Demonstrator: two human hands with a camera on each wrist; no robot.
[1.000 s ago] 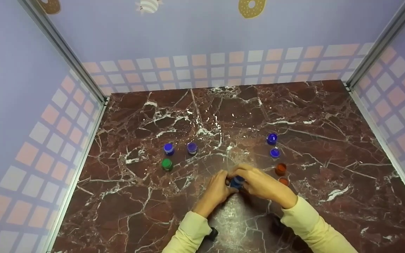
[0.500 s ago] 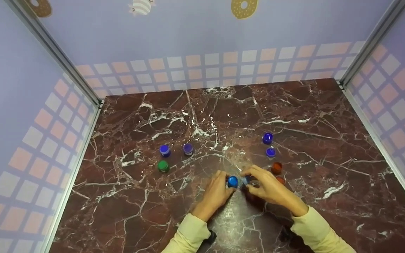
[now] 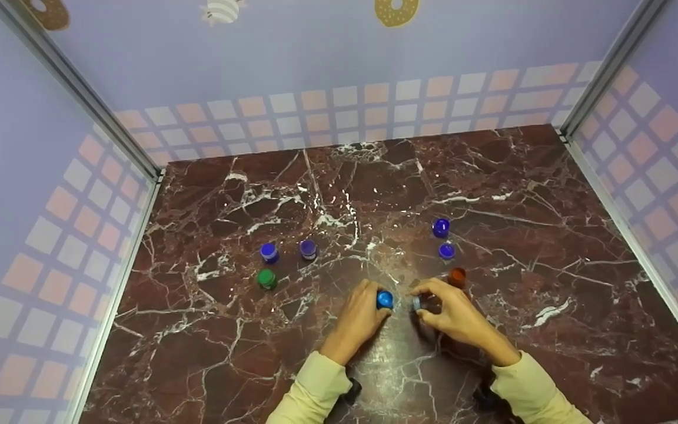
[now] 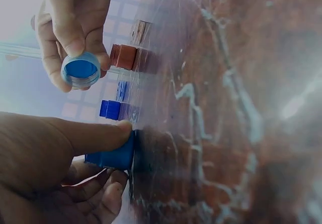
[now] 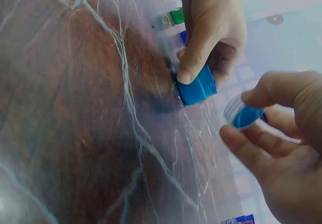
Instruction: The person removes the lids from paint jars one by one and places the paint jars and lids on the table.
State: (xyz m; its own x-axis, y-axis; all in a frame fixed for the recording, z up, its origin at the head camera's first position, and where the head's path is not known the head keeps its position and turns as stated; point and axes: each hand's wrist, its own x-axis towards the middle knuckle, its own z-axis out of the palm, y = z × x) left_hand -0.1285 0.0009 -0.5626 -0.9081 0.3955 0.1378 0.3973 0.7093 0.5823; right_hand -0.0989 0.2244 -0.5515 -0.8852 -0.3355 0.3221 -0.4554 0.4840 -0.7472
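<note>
My left hand grips a small light-blue paint jar, which stands upright on the marble-patterned table. Its top faces the head camera and shows blue paint. Just right of it, my right hand pinches the jar's lid between thumb and fingers, apart from the jar. In the left wrist view the lid shows a clear ridged rim and blue inside. The right wrist view shows the left thumb and fingers round the jar, with the lid held off the table.
Left of my hands stand a green jar, a blue jar and a purple jar. On the right are an open dark-blue jar, a dark-blue lid and an orange jar. Patterned walls enclose the table.
A second ago both hands were together on the blue jar. The lid has come off and moved right in my right hand, baring the paint. The head view has shifted slightly.
</note>
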